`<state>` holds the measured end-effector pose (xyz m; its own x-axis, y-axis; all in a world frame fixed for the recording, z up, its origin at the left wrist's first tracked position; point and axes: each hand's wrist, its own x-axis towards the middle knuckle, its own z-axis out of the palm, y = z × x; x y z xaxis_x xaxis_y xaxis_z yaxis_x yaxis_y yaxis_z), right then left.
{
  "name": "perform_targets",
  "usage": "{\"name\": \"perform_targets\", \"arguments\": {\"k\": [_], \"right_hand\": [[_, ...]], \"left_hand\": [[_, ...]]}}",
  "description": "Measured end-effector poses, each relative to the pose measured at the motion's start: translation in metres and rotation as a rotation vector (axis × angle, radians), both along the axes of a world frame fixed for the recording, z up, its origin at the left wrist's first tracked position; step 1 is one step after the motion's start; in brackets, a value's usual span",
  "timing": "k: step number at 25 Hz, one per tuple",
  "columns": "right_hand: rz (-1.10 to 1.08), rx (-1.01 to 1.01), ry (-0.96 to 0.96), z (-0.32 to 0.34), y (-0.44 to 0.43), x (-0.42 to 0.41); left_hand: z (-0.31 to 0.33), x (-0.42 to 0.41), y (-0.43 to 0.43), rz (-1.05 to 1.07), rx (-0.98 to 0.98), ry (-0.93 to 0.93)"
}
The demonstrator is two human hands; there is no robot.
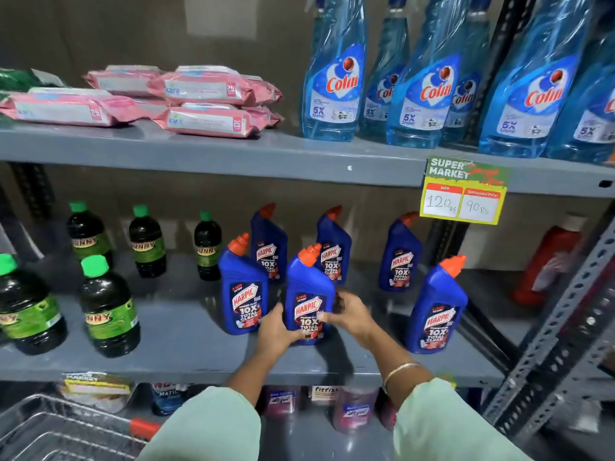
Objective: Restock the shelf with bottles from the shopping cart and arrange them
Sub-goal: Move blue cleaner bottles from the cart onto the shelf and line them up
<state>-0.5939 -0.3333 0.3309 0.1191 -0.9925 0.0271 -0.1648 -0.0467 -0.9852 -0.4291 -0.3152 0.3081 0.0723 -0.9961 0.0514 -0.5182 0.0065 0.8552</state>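
A blue Harpic bottle [307, 287] with an orange cap stands upright near the front of the grey middle shelf [186, 357]. My left hand [276, 331] grips its lower left side and my right hand [349, 314] holds its right side. Several more Harpic bottles stand around it: one just left [243, 294], one at the right front [437, 311], and three in a back row [269, 244]. A corner of the wire shopping cart [50, 430] shows at the bottom left; I see no bottles in that corner.
Dark bottles with green caps [106, 311] fill the left of the middle shelf. The upper shelf holds pink wipe packs [206, 101] and blue Colin spray bottles [336, 71]. A price tag [464, 191] hangs from its edge. A red bottle [552, 257] and a perforated steel upright [559, 321] stand at the right.
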Motion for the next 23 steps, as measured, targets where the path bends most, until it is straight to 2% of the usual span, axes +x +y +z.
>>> {"name": "perform_targets", "arguments": {"k": [3, 8, 13, 16, 23], "right_hand": [[-0.034, 0.065, 0.023, -0.021, 0.003, 0.002], [-0.141, 0.064, 0.033, -0.032, 0.004, -0.013], [-0.184, 0.092, -0.036, -0.032, 0.019, -0.045], [-0.216, 0.104, -0.015, -0.037, 0.020, -0.049], [-0.210, 0.113, 0.020, -0.040, 0.023, -0.049]], "left_hand": [[-0.010, 0.006, -0.002, -0.032, 0.023, -0.022], [-0.006, -0.012, -0.005, -0.078, 0.041, -0.077], [-0.008, -0.044, -0.002, -0.115, 0.039, -0.038], [-0.012, -0.048, -0.005, -0.125, 0.038, -0.039], [-0.006, -0.046, -0.002, -0.160, 0.056, -0.067]]}}
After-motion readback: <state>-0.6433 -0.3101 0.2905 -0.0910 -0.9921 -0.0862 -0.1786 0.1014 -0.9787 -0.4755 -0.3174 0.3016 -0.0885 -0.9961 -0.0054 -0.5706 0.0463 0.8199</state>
